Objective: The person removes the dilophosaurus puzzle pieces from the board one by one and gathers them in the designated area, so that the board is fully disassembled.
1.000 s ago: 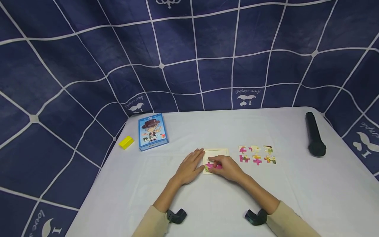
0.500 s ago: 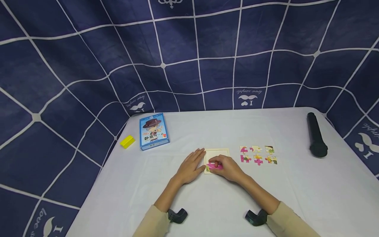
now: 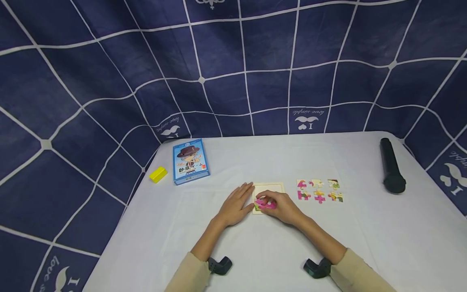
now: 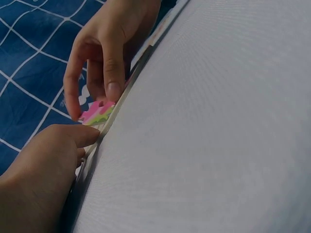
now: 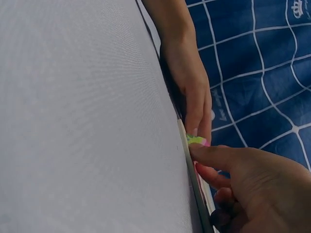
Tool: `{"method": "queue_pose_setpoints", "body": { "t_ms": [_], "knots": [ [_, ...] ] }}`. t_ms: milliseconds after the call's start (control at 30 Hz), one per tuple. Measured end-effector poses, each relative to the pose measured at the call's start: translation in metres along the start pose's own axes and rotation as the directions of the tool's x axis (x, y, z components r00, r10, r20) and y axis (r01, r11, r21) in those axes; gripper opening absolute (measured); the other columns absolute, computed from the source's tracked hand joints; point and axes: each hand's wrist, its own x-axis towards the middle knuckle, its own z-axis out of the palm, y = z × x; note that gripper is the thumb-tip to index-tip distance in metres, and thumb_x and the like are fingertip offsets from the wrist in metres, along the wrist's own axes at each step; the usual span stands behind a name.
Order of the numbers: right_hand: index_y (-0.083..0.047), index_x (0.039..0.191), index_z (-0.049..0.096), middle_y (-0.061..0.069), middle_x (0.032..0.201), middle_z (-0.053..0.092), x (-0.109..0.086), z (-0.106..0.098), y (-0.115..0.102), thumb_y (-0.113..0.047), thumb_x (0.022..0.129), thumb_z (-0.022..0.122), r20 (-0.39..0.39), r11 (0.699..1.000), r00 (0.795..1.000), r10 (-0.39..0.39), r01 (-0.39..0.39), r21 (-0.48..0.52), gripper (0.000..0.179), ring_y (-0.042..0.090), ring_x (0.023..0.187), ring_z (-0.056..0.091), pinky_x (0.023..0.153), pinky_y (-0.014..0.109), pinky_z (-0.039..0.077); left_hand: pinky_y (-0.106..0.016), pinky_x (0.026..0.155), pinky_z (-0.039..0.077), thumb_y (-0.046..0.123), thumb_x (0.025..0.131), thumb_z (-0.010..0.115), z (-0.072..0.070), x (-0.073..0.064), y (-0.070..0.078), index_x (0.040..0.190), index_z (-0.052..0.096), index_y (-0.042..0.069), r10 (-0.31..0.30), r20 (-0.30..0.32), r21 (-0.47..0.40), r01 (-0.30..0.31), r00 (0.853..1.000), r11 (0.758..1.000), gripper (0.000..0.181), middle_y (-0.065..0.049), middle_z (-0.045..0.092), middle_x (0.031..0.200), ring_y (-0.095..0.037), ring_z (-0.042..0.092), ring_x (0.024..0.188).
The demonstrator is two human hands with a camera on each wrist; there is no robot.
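left hand (image 3: 235, 206) — straight-fingered against the pale tray (image 3: 269, 187); right hand (image 3: 283, 206) — in a pinch on pink puzzle pieces (image 4: 97, 112)

A nook where a curtain (image 3: 268, 46) is hiding the room's kind
Blue and white-lined, it is hanging from eight o'clock through twelve to three; a white-covered table (image 3: 270, 158) is standing within.

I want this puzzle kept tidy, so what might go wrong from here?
The right hand pinches a pink piece over the tray; it might slip or go in crooked. The left hand lies at the tray's left edge, so a shift could nudge the tray. Six loose pieces lie right of the tray, where the right hand might knock them.
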Motion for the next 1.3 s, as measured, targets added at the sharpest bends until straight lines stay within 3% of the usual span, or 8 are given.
{"method": "queue_pose_setpoints", "body": {
  "t_ms": [300,700,900,1133,1300],
  "knots": [
    [-0.012,0.111,0.063,-0.006,0.077,0.064,-0.002,0.0,0.002,-0.006,0.074,0.076,-0.02,0.999,0.999,-0.038,0.039,0.032,0.04,0.007,0.059,0.049,0.05,0.02,0.041,-0.036,0.112,0.013,0.04,0.097,0.037,0.0,0.002,0.001,0.145,0.027,0.007,0.009,-0.003,0.0,-0.009,1.0,1.0,0.06,-0.006,0.022,0.151,-0.023,0.017,0.138],
    [-0.019,0.113,0.063,-0.012,0.079,0.065,-0.009,-0.024,-0.003,-0.013,0.075,0.077,-0.107,0.999,0.993,0.05,-0.047,0.027,0.041,0.005,0.046,0.033,0.038,0.021,0.029,-0.033,0.112,0.011,0.041,0.097,0.038,0.003,0.004,0.001,0.146,0.027,0.008,-0.006,0.001,0.011,0.006,1.0,1.0,0.06,-0.004,0.022,0.152,-0.02,0.015,0.139],
    [-0.019,0.112,0.064,-0.012,0.078,0.064,-0.026,-0.05,-0.004,-0.014,0.074,0.078,-0.162,0.993,0.98,0.115,-0.111,0.036,0.041,0.001,0.044,0.022,0.036,0.022,0.021,-0.031,0.112,0.009,0.041,0.096,0.038,0.003,0.003,0.002,0.146,0.025,0.008,-0.022,0.017,-0.002,0.022,1.0,1.0,0.061,-0.003,0.02,0.152,-0.018,0.013,0.139],
    [-0.02,0.111,0.065,-0.009,0.077,0.064,-0.054,-0.081,0.003,-0.009,0.07,0.08,-0.232,0.983,0.956,0.178,-0.185,-0.01,0.045,-0.003,0.041,0.021,0.034,0.023,0.023,-0.033,0.112,0.011,0.04,0.096,0.038,0.001,0.002,0.003,0.146,0.026,0.007,-0.018,0.002,-0.008,0.018,1.0,1.0,0.06,-0.004,0.022,0.151,-0.02,0.015,0.139],
    [-0.017,0.112,0.065,-0.007,0.078,0.064,-0.072,-0.094,0.009,-0.009,0.072,0.078,-0.199,0.974,0.957,0.212,-0.223,-0.032,0.043,-0.003,0.042,0.019,0.032,0.023,0.021,-0.033,0.112,0.011,0.038,0.096,0.04,0.001,0.001,0.002,0.145,0.028,0.007,-0.018,-0.007,-0.014,0.018,1.0,1.0,0.06,-0.004,0.022,0.151,-0.02,0.016,0.139]
  ]
}}
